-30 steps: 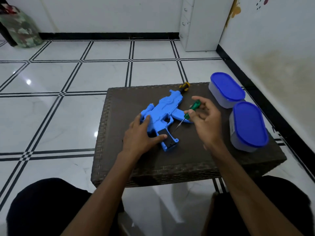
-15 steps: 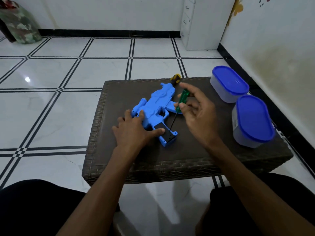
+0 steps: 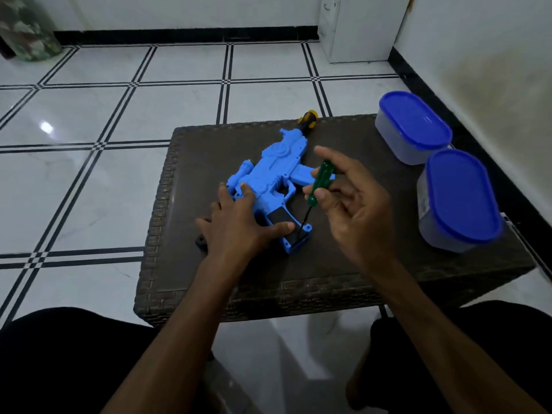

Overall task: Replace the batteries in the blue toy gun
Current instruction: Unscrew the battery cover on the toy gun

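The blue toy gun (image 3: 276, 174) lies flat on the dark woven table (image 3: 328, 270), its yellow-and-black muzzle at the far edge and its grip toward me. My left hand (image 3: 239, 225) presses flat on the gun's rear, with the thumb lying across the black panel on the grip. My right hand (image 3: 352, 210) pinches a green-handled screwdriver (image 3: 319, 183) between thumb and fingers. Its thin shaft slants down and its tip meets the lower end of the grip near the black panel.
Two clear tubs with blue lids (image 3: 413, 127) (image 3: 460, 201) stand on the table's right side, close to the wall. A small dark object (image 3: 201, 242) lies left of my left hand. My knees are under the table's near edge. White tiled floor surrounds the table.
My right hand has swung the screwdriver from a slanted hover beside the trigger to a steeper angle, tip now on the grip's lower end. The left hand stays pressed on the gun.
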Motion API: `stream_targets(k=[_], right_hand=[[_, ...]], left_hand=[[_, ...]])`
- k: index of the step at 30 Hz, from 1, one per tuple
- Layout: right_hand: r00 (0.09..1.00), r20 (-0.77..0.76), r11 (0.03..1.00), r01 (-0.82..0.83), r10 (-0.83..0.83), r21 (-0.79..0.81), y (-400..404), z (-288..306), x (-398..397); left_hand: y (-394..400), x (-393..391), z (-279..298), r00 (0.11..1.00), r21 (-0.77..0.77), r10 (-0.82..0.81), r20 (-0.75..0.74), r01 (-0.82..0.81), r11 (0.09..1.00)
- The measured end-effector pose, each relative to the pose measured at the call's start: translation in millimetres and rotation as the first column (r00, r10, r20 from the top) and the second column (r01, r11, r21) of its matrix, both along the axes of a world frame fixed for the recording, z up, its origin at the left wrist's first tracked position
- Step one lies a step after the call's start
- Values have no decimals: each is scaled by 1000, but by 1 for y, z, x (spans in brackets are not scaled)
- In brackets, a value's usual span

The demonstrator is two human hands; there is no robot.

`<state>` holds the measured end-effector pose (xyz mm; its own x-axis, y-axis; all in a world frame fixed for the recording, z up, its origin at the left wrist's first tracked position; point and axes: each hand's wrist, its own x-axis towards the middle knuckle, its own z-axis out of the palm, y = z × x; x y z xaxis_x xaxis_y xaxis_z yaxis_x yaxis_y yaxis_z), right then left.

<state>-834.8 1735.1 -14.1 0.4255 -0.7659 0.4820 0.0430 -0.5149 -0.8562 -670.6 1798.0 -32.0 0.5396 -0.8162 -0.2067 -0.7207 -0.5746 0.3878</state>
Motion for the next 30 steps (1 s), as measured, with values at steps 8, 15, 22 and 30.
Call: stream_targets(k=[8,15,22,30], right_hand=[[999,-45,996,2,-6,-88,1,4,-3],[999,-46,996,9,-13,-83,3,2,-3],[991,-137,979,-25,-3,-201,1,0,-2],[993,-121,976,-11,-15,-216,3,15,9]], left_hand=[[0,-1,1,1000,0,5,-1,-5,1000],[0,-1,2,1000,12,3,14,-3,1000],[1,-2,1,1000,2,-1,28,1,1000],[0,-1,-1,999,10,0,48,0,1000]])
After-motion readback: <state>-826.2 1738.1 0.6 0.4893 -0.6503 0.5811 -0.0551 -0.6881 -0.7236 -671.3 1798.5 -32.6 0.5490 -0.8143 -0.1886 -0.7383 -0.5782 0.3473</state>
